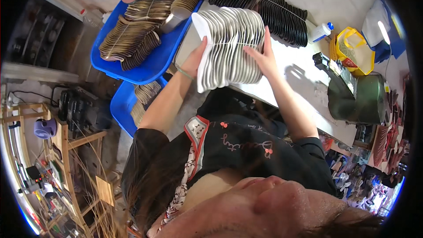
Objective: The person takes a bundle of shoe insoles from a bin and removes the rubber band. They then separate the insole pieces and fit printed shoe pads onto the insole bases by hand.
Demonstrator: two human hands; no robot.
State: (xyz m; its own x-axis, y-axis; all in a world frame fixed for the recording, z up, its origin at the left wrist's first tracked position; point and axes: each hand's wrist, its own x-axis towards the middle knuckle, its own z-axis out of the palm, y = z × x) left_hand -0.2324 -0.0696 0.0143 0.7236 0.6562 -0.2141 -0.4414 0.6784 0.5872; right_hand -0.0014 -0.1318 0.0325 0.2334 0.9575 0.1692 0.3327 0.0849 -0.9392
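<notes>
A thick bundle of white shoe insoles (229, 46), stacked side by side, stands on edge at the near rim of the grey work table (299, 72). My left hand (195, 58) presses flat against the bundle's left end. My right hand (262, 55) presses its right end, fingers spread. Together they squeeze the bundle between them. A thin band seems to run across the middle of the stack.
Two bundles of black insoles (282, 17) lie behind the white ones. A blue tray (152, 64) on the left holds several bundles of brown insoles (132, 35); a second blue tray (121, 105) sits below. A white bottle (319, 32), yellow container (354, 50) and green machine (357, 99) stand right.
</notes>
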